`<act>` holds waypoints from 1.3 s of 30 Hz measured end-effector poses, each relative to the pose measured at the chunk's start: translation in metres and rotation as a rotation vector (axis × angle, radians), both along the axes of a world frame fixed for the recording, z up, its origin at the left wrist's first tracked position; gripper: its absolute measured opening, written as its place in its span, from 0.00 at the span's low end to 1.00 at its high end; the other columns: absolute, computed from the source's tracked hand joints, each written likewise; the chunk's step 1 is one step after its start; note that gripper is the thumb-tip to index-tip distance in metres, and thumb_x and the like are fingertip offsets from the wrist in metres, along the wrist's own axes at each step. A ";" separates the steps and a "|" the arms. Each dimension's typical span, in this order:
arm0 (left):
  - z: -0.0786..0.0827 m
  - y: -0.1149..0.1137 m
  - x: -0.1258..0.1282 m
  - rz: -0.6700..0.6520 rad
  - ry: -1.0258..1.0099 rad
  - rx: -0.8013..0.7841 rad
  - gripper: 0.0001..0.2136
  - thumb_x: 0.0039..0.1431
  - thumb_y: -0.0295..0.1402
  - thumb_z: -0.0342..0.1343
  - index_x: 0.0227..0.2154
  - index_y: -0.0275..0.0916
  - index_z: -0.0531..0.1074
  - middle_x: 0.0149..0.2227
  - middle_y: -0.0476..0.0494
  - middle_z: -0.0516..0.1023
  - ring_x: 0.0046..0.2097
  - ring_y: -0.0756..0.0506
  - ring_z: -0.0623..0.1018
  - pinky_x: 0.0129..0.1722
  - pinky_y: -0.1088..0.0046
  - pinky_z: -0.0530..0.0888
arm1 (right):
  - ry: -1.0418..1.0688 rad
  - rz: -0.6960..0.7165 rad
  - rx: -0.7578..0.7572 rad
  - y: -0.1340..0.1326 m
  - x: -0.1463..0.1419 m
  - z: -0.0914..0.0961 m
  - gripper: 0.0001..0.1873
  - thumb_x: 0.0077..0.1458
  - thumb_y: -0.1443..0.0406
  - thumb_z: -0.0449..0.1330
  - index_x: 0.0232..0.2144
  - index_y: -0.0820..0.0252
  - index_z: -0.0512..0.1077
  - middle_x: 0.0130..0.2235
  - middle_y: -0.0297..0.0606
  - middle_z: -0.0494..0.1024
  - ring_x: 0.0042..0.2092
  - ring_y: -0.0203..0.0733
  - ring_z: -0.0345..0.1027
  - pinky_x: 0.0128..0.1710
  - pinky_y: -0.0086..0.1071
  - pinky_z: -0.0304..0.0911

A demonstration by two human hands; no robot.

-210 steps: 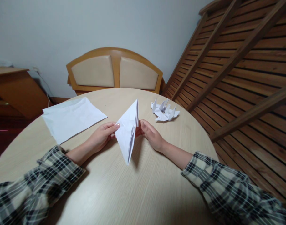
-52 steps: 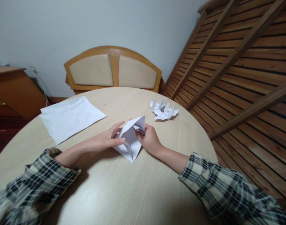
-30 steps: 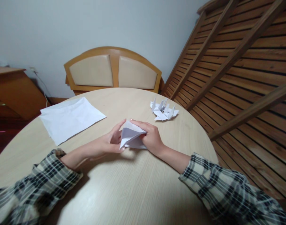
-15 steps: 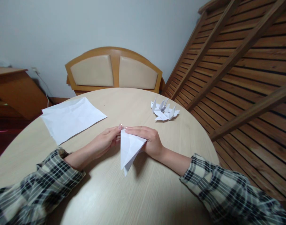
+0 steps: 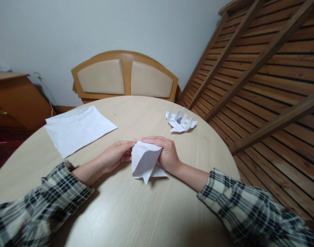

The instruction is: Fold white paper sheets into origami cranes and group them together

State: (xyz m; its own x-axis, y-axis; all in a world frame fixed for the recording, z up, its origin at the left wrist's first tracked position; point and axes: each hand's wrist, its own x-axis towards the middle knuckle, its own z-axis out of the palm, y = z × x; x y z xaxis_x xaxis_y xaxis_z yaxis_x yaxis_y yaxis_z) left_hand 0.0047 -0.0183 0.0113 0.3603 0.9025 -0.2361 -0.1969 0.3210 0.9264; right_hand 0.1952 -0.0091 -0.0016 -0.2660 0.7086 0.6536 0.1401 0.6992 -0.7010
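Observation:
Between my two hands is a folded sheet of white paper (image 5: 146,159), its upper layer bulging open and a pointed corner aimed toward me. My left hand (image 5: 115,155) pinches the paper's far left edge between thumb and fingers. On the other side, my right hand (image 5: 168,152) is wrapped around the far right part, its fingers along the top edge and the thumb hidden under or behind the paper. A flat flap sticks out at the lower right, near the tabletop.
Flat white paper sheets (image 5: 79,128) lie at the left of the round wooden table (image 5: 115,212). Several folded white paper cranes (image 5: 180,120) sit together at the back right. Beyond the table stand a padded headboard (image 5: 101,77) and, at right, a slatted wooden frame (image 5: 262,75).
The paper's triangular shape has opened out: its upper layer now puffs up and a flap shows at the lower right. Both hands have barely moved.

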 end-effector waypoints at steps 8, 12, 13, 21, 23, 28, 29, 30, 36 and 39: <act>-0.006 0.006 -0.005 -0.015 -0.022 -0.083 0.10 0.56 0.34 0.61 0.38 0.35 0.79 0.37 0.40 0.81 0.33 0.47 0.77 0.31 0.75 0.73 | -0.037 -0.035 -0.149 0.007 -0.003 0.001 0.28 0.54 0.64 0.61 0.56 0.56 0.62 0.46 0.42 0.78 0.46 0.43 0.74 0.44 0.39 0.71; -0.004 0.009 -0.006 0.052 -0.119 -0.136 0.08 0.59 0.32 0.57 0.39 0.37 0.78 0.37 0.42 0.81 0.33 0.48 0.78 0.34 0.75 0.76 | 0.005 -0.366 0.095 0.006 0.002 0.011 0.21 0.49 0.62 0.66 0.44 0.56 0.64 0.39 0.38 0.72 0.39 0.41 0.69 0.39 0.36 0.68; -0.004 0.009 -0.007 0.069 -0.135 -0.150 0.07 0.60 0.31 0.56 0.38 0.37 0.78 0.36 0.42 0.81 0.33 0.49 0.78 0.34 0.75 0.76 | -0.052 -0.410 0.195 0.004 0.004 0.015 0.15 0.51 0.63 0.65 0.39 0.57 0.65 0.37 0.38 0.72 0.38 0.41 0.67 0.39 0.37 0.67; -0.008 0.011 -0.009 0.058 -0.164 -0.120 0.06 0.59 0.31 0.57 0.35 0.37 0.77 0.34 0.44 0.80 0.32 0.49 0.77 0.34 0.75 0.76 | -0.685 -0.015 0.451 -0.008 0.004 0.019 0.10 0.62 0.67 0.54 0.41 0.57 0.74 0.44 0.41 0.79 0.47 0.46 0.67 0.45 0.41 0.61; -0.004 0.008 -0.005 0.082 -0.108 -0.131 0.06 0.59 0.33 0.57 0.33 0.35 0.76 0.32 0.43 0.79 0.31 0.49 0.76 0.31 0.76 0.75 | -0.636 -0.012 0.329 -0.010 -0.002 0.014 0.13 0.61 0.70 0.53 0.45 0.56 0.73 0.44 0.40 0.79 0.45 0.45 0.69 0.46 0.41 0.63; 0.003 0.005 0.000 0.179 -0.010 -0.100 0.06 0.55 0.33 0.59 0.27 0.35 0.75 0.27 0.45 0.77 0.27 0.50 0.73 0.28 0.77 0.71 | -0.541 -0.082 0.186 -0.014 -0.007 0.012 0.13 0.59 0.70 0.54 0.45 0.57 0.71 0.42 0.37 0.78 0.41 0.42 0.70 0.42 0.37 0.65; 0.003 0.006 0.000 0.188 0.001 -0.078 0.05 0.54 0.32 0.60 0.27 0.35 0.75 0.27 0.46 0.77 0.27 0.50 0.73 0.27 0.77 0.71 | -0.599 -0.107 0.246 -0.013 -0.006 0.012 0.12 0.60 0.70 0.53 0.45 0.56 0.71 0.42 0.38 0.78 0.42 0.43 0.69 0.43 0.38 0.65; 0.002 0.007 -0.001 0.191 0.007 -0.055 0.05 0.53 0.32 0.60 0.27 0.36 0.76 0.27 0.46 0.77 0.27 0.50 0.72 0.27 0.78 0.70 | -0.667 -0.128 0.315 -0.013 -0.004 0.013 0.12 0.61 0.70 0.53 0.44 0.56 0.72 0.43 0.39 0.78 0.43 0.44 0.68 0.43 0.40 0.64; -0.006 0.011 -0.005 0.158 -0.001 0.034 0.05 0.52 0.32 0.61 0.27 0.35 0.76 0.27 0.45 0.77 0.26 0.50 0.72 0.25 0.78 0.68 | -0.944 -0.260 0.525 -0.012 0.002 0.014 0.12 0.64 0.66 0.50 0.40 0.60 0.74 0.45 0.47 0.77 0.47 0.53 0.63 0.42 0.47 0.58; -0.007 0.010 -0.006 0.135 0.003 0.031 0.06 0.52 0.34 0.61 0.29 0.35 0.77 0.28 0.44 0.78 0.27 0.49 0.73 0.27 0.77 0.70 | -0.990 -0.138 0.595 -0.012 0.000 0.009 0.12 0.64 0.64 0.51 0.42 0.61 0.74 0.50 0.47 0.76 0.51 0.54 0.62 0.48 0.50 0.57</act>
State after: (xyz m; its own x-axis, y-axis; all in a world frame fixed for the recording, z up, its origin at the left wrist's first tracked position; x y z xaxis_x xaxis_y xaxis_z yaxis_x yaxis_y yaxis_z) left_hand -0.0009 -0.0086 0.0041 0.2342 0.9496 -0.2083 -0.2336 0.2630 0.9361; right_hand 0.1952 -0.0209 0.0072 -0.7913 0.4222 0.4423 0.5432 0.8175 0.1915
